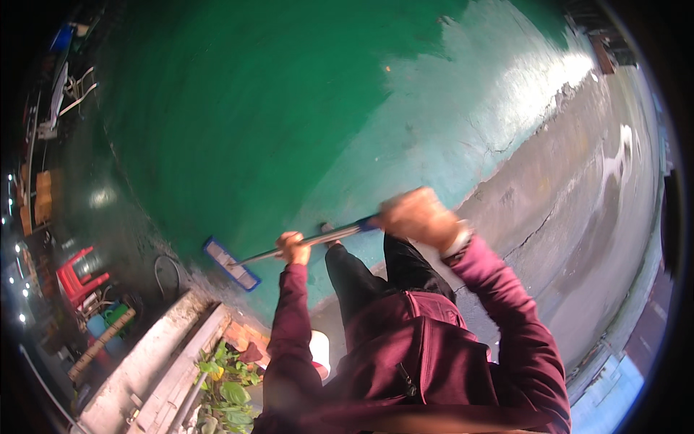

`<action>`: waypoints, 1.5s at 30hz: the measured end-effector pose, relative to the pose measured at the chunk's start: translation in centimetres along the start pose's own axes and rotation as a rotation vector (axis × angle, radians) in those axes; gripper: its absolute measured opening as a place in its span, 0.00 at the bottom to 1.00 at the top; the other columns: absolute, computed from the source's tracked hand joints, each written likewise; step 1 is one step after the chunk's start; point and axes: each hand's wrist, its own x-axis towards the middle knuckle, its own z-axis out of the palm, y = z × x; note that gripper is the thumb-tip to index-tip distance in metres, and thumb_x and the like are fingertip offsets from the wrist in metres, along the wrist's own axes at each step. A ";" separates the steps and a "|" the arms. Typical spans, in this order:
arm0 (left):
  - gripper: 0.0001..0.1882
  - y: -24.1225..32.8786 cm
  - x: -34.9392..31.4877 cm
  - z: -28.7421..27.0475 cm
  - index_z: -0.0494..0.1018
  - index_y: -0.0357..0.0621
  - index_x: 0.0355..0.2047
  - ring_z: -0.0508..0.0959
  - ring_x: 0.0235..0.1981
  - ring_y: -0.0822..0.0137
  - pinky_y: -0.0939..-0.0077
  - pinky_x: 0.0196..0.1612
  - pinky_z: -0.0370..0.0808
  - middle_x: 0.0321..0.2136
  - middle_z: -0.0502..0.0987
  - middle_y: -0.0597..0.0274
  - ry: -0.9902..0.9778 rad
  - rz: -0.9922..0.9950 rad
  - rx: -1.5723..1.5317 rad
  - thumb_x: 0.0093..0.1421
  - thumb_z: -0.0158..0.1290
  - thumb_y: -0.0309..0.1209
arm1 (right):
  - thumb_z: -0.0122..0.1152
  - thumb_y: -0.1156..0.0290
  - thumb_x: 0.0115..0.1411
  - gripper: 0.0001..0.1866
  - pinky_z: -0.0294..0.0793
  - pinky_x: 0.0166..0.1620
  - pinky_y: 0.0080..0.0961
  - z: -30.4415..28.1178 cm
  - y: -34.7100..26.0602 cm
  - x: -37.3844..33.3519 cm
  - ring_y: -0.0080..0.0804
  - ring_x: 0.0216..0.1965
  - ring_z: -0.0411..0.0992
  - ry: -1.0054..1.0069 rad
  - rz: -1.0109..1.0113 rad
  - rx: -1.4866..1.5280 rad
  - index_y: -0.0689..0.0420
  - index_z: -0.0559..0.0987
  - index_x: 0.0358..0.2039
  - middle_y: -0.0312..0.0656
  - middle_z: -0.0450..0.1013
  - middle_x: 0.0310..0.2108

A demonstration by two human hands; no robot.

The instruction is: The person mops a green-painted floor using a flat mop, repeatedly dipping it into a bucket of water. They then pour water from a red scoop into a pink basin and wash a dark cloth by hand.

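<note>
Both my hands grip the long metal handle of a flat mop (230,263), whose rectangular head has a pale top and a blue border. The head rests on the green floor (238,130), left of my feet. My left hand (293,248) is closed round the middle of the handle. My right hand (418,217), blurred by motion, wraps the blue grip at the upper end. The floor is dark green and glossy ahead and to the left. A paler, worn green patch (426,123) lies ahead to the right.
At the left stand a red plastic stool (81,278) and a looped hose (168,273). A concrete ledge (148,362) with leafy plants (233,390) is near left, beside a white bucket-like container (319,353). Cracked grey concrete (549,195) runs along the right.
</note>
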 end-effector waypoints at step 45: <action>0.07 57.7 2.2 23.4 0.72 0.51 0.27 0.75 0.23 0.54 0.63 0.30 0.68 0.17 0.74 0.59 -0.136 0.558 -0.216 0.46 0.55 0.28 | 0.45 0.60 0.62 0.27 0.61 0.29 0.24 -20.4 40.1 -33.0 0.28 0.16 0.58 1.332 0.275 1.777 0.52 0.55 0.07 0.35 0.54 0.10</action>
